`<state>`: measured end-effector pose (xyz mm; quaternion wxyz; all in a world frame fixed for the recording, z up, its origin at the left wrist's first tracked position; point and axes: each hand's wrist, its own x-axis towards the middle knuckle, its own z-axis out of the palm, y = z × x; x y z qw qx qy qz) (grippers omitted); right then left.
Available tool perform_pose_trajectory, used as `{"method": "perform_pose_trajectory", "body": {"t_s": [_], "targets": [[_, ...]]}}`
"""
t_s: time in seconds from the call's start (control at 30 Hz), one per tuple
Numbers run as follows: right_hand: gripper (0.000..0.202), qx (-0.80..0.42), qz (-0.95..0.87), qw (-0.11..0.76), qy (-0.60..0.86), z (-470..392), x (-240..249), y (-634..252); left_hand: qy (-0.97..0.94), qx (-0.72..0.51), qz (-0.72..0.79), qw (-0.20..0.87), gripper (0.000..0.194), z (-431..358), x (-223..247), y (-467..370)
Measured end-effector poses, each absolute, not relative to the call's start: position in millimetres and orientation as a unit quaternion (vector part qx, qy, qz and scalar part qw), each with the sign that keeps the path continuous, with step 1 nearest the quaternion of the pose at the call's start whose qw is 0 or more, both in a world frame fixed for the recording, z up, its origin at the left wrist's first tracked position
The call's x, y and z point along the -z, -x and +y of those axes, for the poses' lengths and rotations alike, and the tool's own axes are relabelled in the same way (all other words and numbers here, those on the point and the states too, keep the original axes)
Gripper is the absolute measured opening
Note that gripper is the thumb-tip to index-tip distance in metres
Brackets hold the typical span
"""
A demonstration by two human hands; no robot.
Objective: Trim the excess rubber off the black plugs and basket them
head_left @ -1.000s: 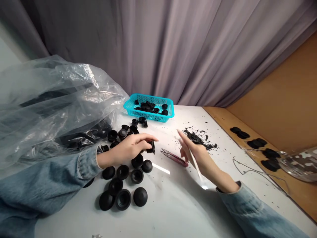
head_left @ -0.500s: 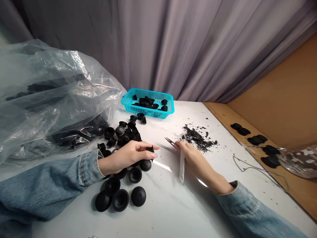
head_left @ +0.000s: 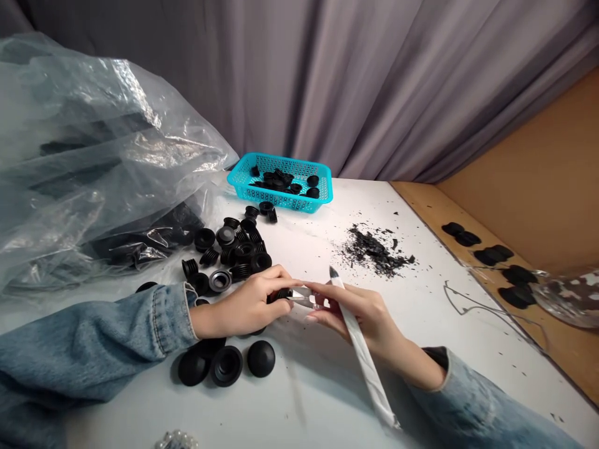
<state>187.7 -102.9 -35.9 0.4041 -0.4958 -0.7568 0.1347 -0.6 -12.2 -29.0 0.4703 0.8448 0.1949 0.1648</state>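
My left hand [head_left: 250, 304] pinches a black ribbed plastic plug [head_left: 279, 295] between thumb and fingers, which partly cover it. In my right hand [head_left: 362, 308] are small metal snips [head_left: 303, 298], their pointed blades reaching the plug's edge. The handles are mostly hidden by the fingers. A white-wrapped stick [head_left: 362, 352] with a dark tip also lies across that hand, slanting down to the right. Beneath and behind the left hand is a pile of similar black plugs [head_left: 244, 251]; domed caps [head_left: 261, 358] sit nearer to me.
A turquoise basket [head_left: 281, 201] with black pieces stands at the back. Black shavings [head_left: 377, 251] are heaped right of centre. A large clear plastic bag [head_left: 112, 174] fills the left. Bent wire [head_left: 491, 312] and black pads [head_left: 491, 254] lie at right. A beaded item [head_left: 176, 439] is at the front edge.
My right hand has moved left, bringing the snips to the plug in my left hand. The white-wrapped stick has swung from upright to slanted. The view has shifted slightly.
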Motion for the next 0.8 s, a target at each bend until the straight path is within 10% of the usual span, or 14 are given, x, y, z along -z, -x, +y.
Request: {"method": "perform_pose_trajectory", "body": {"t_s": [0.8], "targets": [[0.025,-0.024,-0.771,0.419,0.479,-105.8,50.4,-183.5,-0.853,-0.160,0.169,0.467,0.037,-12.6,30.5,0.6]]}}
